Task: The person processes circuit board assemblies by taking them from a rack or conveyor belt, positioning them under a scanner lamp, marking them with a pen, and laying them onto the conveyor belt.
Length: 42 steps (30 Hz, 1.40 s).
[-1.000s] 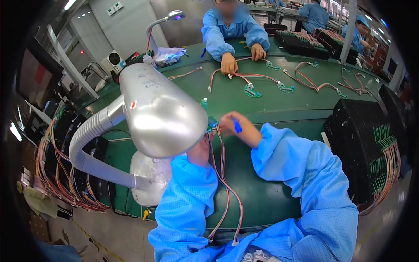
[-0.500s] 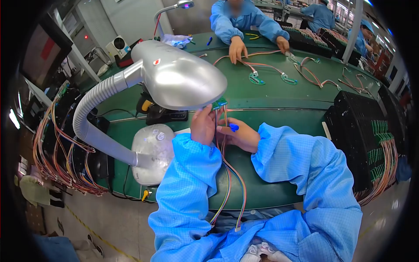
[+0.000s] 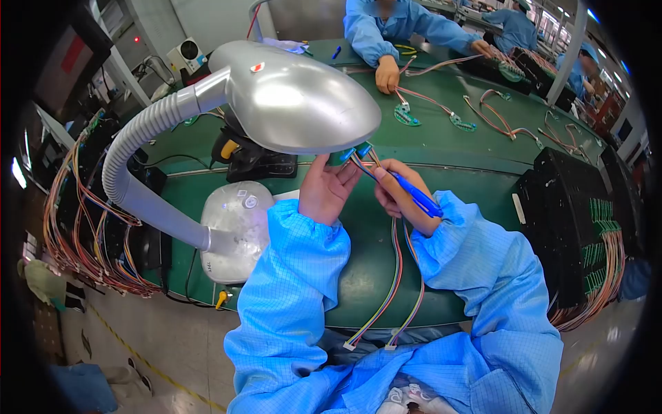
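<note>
Under the silver lamp head (image 3: 303,103), a small green circuit board (image 3: 350,154) with coloured wires is held up, partly hidden by the lamp. My left hand (image 3: 323,192), palm towards me, holds the board at its fingertips, which the lamp partly covers. My right hand (image 3: 398,196) is closed on the wire harness (image 3: 396,265) just below the board. A blue pen (image 3: 417,196) lies tucked along the same hand. The harness wires hang over the table edge and end in white connectors (image 3: 349,346) near my lap.
The lamp base (image 3: 238,234) stands left of my arms. Black racks of wired boards flank me, one at the right (image 3: 562,221). Across the green bench (image 3: 476,155), a co-worker's hand (image 3: 387,74) touches another harness with crescent-shaped boards (image 3: 407,115). A yellow-black handheld tool (image 3: 226,147) stands behind the lamp.
My right hand has drawn slightly right with the wires, and the blue pen shows more fully. The hanging wires have shifted right. The co-worker's one arm now reaches towards the far rack.
</note>
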{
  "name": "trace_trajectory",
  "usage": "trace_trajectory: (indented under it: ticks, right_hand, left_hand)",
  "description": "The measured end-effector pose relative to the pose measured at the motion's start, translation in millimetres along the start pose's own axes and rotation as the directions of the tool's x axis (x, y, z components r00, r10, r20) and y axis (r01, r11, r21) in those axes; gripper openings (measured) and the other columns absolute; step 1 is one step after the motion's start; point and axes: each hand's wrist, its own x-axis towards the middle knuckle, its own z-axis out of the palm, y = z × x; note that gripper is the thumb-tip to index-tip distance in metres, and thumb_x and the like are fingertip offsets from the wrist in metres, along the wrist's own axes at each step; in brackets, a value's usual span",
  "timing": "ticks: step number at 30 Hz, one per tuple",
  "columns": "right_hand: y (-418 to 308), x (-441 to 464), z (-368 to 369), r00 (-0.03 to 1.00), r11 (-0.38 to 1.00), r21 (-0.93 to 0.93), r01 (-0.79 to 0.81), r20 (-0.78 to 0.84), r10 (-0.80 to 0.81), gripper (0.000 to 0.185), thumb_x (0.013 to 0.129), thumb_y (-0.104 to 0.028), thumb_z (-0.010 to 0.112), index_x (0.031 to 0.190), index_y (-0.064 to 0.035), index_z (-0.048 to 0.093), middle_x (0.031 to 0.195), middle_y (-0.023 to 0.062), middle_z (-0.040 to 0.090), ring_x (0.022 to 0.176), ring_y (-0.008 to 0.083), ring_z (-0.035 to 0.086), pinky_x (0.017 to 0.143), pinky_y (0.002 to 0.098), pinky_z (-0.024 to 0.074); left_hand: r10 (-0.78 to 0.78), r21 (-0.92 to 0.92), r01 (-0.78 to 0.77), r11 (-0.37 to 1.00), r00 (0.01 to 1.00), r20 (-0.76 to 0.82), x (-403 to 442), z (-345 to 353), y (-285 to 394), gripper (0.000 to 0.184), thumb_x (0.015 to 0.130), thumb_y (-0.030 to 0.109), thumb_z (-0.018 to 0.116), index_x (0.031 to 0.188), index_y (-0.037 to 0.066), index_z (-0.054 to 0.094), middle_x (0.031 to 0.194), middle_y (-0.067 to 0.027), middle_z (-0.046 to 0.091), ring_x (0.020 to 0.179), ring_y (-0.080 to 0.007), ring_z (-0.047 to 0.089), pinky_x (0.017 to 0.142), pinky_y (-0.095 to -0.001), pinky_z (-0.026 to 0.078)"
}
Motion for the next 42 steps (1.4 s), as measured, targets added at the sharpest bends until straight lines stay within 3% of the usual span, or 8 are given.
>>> trace_trajectory:
  ticks: [3, 7, 12, 21, 27, 33, 39, 42]
  right_hand:
    - [-13, -5, -2, 1.0, 0.998, -0.066, 0.02, -0.003, -0.02, 0.025, 0.083, -0.024, 0.042, 0.095, -0.0032, 0.045, 0.053, -0.0003, 0.041, 0.042, 0.0036, 0.035, 0.037, 0.0173, 0.0269]
    - [-20, -9, -1, 0.973, 0.964, -0.141, 0.226, -0.023, -0.231, 0.02, 0.082, -0.018, 0.043, 0.095, -0.0022, 0.046, 0.059, 0.0006, 0.044, 0.052, 0.0045, 0.04, 0.046, 0.0169, 0.0316]
    - [-19, -9, 1, 0.868, 0.861, -0.129, 0.492, -0.007, -0.497, 0.018, 0.081, -0.012, 0.046, 0.094, -0.0002, 0.047, 0.077, 0.0055, 0.051, 0.066, 0.0092, 0.048, 0.059, 0.0204, 0.0396]
    - [-24, -11, 3, 0.852, 0.844, -0.148, 0.515, -0.02, -0.523, 0.017, 0.079, -0.009, 0.049, 0.091, 0.0018, 0.046, 0.078, 0.0071, 0.053, 0.071, 0.0107, 0.051, 0.063, 0.023, 0.0419]
    - [-27, -8, 3, 0.903, 0.903, 0.039, 0.428, -0.051, -0.426, 0.017, 0.078, -0.01, 0.05, 0.09, 0.0007, 0.046, 0.076, 0.0068, 0.053, 0.065, 0.0082, 0.05, 0.057, 0.0205, 0.0416]
    - [-29, -1, -6, 0.968, 0.97, -0.063, 0.234, -0.081, -0.238, 0.017, 0.079, -0.015, 0.049, 0.09, -0.0013, 0.046, 0.061, 0.0027, 0.047, 0.05, 0.0047, 0.042, 0.042, 0.0185, 0.0323]
    - [-12, 28, -43, 0.985, 0.949, 0.283, -0.137, 0.143, 0.099, 0.018, 0.076, -0.016, 0.051, 0.09, -0.0037, 0.046, 0.06, 0.0034, 0.049, 0.042, 0.0069, 0.038, 0.037, 0.0205, 0.0279]
    - [-22, 39, -62, 0.966, 0.974, 0.064, -0.216, 0.158, 0.204, 0.02, 0.077, -0.016, 0.05, 0.091, -0.0028, 0.046, 0.061, 0.0048, 0.049, 0.04, 0.0078, 0.037, 0.038, 0.0199, 0.0291]
  left_hand:
    - [-0.04, -0.024, 0.04, 0.999, 0.999, 0.007, -4, 4, 0, 0.028, 0.082, 0.026, 0.039, 0.095, 0.005, 0.05, 0.093, -0.0084, 0.055, 0.091, -0.0189, 0.051, 0.079, -0.0335, 0.04]
    - [-0.106, -0.16, 0.11, 0.981, 0.994, 0.03, -15, 16, 1, 0.028, 0.082, 0.027, 0.038, 0.094, 0.005, 0.051, 0.094, -0.0065, 0.055, 0.091, -0.0183, 0.051, 0.081, -0.036, 0.038]
    - [-0.185, -0.301, 0.264, 0.916, 0.946, 0.267, -22, 19, -1, 0.033, 0.084, 0.028, 0.032, 0.097, 0.004, 0.051, 0.099, -0.0074, 0.054, 0.096, -0.0182, 0.048, 0.082, -0.0353, 0.036]
    - [-0.135, -0.382, 0.255, 0.888, 0.94, 0.315, -27, 25, -5, 0.033, 0.085, 0.027, 0.029, 0.095, 0.006, 0.052, 0.101, -0.0067, 0.053, 0.095, -0.0185, 0.048, 0.078, -0.032, 0.035]
    - [-0.105, -0.426, 0.211, 0.88, 0.96, 0.26, -27, 27, -9, 0.031, 0.085, 0.026, 0.032, 0.094, 0.006, 0.052, 0.099, -0.0069, 0.054, 0.092, -0.0175, 0.048, 0.076, -0.0317, 0.036]
    - [-0.067, -0.433, 0.137, 0.891, 0.983, 0.173, -23, 26, -9, 0.028, 0.083, 0.025, 0.038, 0.095, 0.003, 0.048, 0.101, -0.0065, 0.052, 0.095, -0.0171, 0.046, 0.074, -0.0311, 0.037]
    - [0.089, -0.18, -0.11, 0.978, 0.988, -0.125, 3, 3, -13, 0.025, 0.081, 0.021, 0.045, 0.095, 0.0, 0.046, 0.094, -0.0076, 0.049, 0.092, -0.017, 0.045, 0.071, -0.0292, 0.04]
    - [0.141, -0.06, -0.153, 0.986, 0.976, -0.168, 22, -3, -18, 0.026, 0.08, 0.02, 0.047, 0.095, -0.001, 0.045, 0.094, -0.0089, 0.046, 0.091, -0.0181, 0.044, 0.071, -0.0282, 0.04]
